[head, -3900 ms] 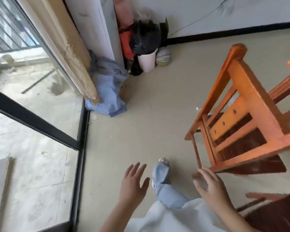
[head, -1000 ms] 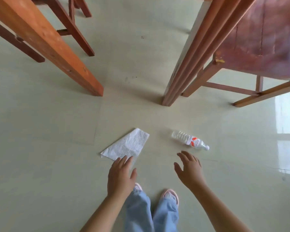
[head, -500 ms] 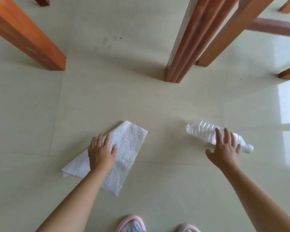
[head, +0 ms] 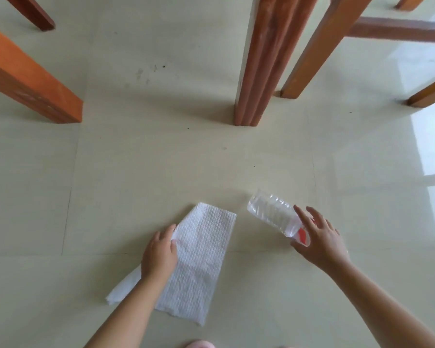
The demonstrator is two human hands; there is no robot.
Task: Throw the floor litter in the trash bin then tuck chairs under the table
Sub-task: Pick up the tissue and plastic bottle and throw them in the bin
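Observation:
A white paper towel [head: 201,259] lies on the pale tiled floor, and my left hand [head: 159,253] pinches its left edge, which is lifted and folded over. To the right, a clear plastic bottle [head: 274,212] with a red label is tilted, its base raised off the floor. My right hand [head: 319,237] is wrapped around its label end, fingers partly spread. The trash bin is out of view.
A thick wooden table leg [head: 256,71] stands straight ahead. An orange chair leg [head: 33,81] angles in at the left, with another leg [head: 38,17] behind it. More chair legs and a rail [head: 312,51] are at the right. Bright window glare lies on the floor at the right.
My left hand has closed on the towel's edge and folded it up. My right hand has gripped the bottle and tipped its base off the floor. Both litter items have shifted toward me.

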